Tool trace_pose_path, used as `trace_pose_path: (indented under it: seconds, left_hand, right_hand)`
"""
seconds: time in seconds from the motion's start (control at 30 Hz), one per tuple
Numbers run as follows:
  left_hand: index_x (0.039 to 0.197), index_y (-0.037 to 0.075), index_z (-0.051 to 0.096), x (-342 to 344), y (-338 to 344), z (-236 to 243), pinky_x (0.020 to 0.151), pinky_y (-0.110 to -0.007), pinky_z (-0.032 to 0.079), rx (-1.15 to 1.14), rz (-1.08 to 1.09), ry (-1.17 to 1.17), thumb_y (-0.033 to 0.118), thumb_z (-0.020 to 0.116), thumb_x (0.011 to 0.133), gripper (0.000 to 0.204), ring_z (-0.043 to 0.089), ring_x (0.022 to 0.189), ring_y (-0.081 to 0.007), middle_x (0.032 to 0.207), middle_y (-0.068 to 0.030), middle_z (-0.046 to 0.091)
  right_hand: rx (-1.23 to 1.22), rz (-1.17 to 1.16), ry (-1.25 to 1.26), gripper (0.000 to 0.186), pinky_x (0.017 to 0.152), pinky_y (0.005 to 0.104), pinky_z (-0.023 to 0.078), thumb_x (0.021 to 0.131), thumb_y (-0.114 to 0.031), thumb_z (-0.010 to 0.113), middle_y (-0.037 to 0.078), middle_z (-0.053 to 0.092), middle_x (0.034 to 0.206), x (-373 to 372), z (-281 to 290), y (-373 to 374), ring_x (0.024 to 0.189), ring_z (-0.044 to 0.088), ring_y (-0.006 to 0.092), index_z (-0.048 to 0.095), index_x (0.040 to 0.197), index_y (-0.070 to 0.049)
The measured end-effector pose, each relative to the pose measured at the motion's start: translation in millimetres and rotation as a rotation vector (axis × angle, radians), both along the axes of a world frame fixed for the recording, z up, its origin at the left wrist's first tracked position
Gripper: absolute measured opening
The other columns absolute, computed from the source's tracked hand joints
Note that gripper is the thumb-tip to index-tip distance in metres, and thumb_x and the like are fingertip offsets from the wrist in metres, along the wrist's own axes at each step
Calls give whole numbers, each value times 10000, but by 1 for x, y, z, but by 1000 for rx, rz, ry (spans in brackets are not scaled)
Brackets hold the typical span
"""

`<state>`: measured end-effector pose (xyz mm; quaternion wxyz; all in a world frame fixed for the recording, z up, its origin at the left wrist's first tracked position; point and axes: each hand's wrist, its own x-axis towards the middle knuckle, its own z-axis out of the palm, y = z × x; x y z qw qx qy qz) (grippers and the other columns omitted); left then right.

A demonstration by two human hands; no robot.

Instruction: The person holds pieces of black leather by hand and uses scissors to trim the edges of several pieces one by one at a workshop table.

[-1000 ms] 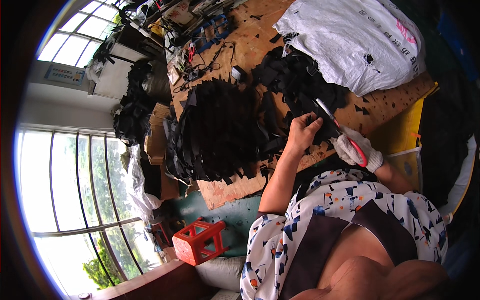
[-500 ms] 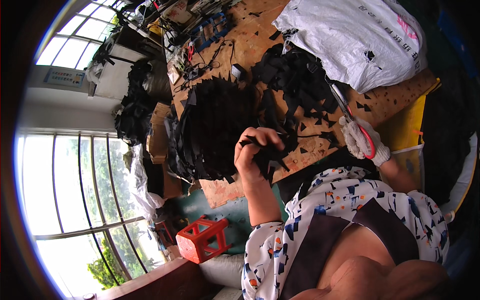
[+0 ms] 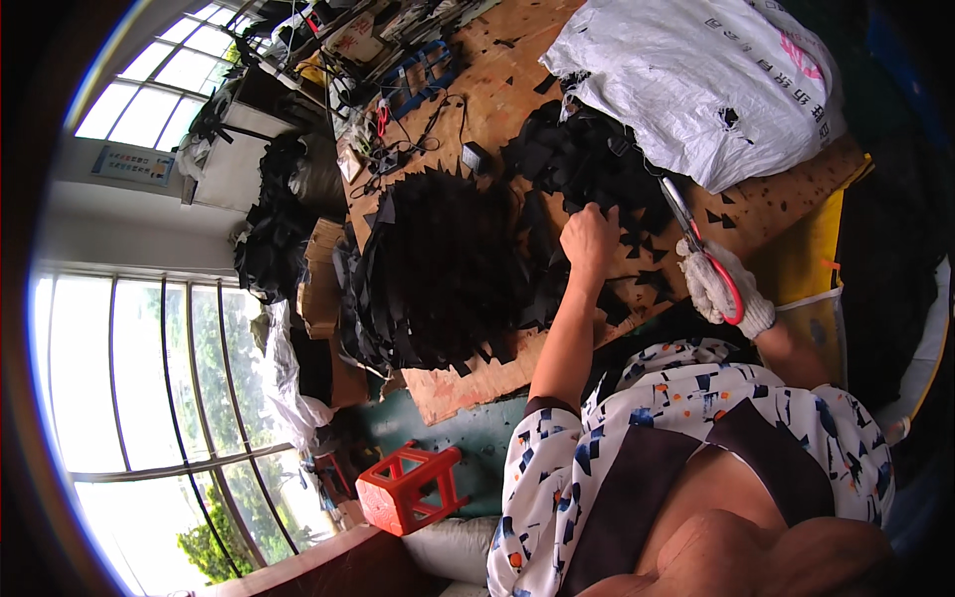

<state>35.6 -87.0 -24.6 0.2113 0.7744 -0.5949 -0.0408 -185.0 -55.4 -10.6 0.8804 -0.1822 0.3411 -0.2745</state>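
My left hand [image 3: 589, 242] is bare and rests on black fabric pieces [image 3: 597, 169] heaped in the middle of the plywood table [image 3: 497, 109], its fingers curled onto a piece. My right hand [image 3: 718, 289] wears a white knit glove and grips red-handled scissors [image 3: 696, 249], blades pointing up toward the heap. A big fanned stack of black cut pieces [image 3: 438, 269] lies to the left of my left hand. Small black scraps [image 3: 647, 279] are scattered between my hands.
A large white plastic sack [image 3: 696, 80] lies at the table's far right. Cables, a small black adapter [image 3: 476, 157] and tools clutter the far end. A red plastic stool [image 3: 410, 488] stands on the floor below the table. Tall windows fill the left side.
My left hand went from the pieces near the scissors to the big stack on the left, then back up onto the middle heap. The gloved right hand with the scissors shifted only slightly.
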Motion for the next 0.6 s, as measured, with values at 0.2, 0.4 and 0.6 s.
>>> trace_pose_path:
  seconds: [0.2, 0.4, 0.6]
  left_hand:
    - [940, 46, 450, -23, -17, -31, 544, -390, 488, 109, -51, -37, 394, 631, 743, 439, 621, 629, -323, 642, -162, 608]
    - [948, 47, 443, -21, -9, -35, 561, -415, 490, 105, 6, -1, 379, 611, 756, 419, 620, 655, -343, 663, -187, 610]
    - [1031, 11, 431, -19, -9, -25, 600, -426, 485, 97, 80, 86, 262, 589, 750, 408, 613, 690, -358, 704, -199, 614]
  right_hand:
    - [-99, 50, 30, 175, 295, 222, 385, 863, -261, 533, -23, 513, 617, 3, 8, 11, 367, 461, 87, 483, 983, -143]
    - [-44, 77, 38, 215, 258, 277, 388, 895, -359, 403, -6, 519, 614, 3, 9, 8, 332, 458, 133, 478, 877, -159]
    - [31, 60, -50, 250, 241, 285, 372, 900, -375, 357, -3, 515, 598, 4, 6, 5, 314, 443, 145, 483, 854, -164]
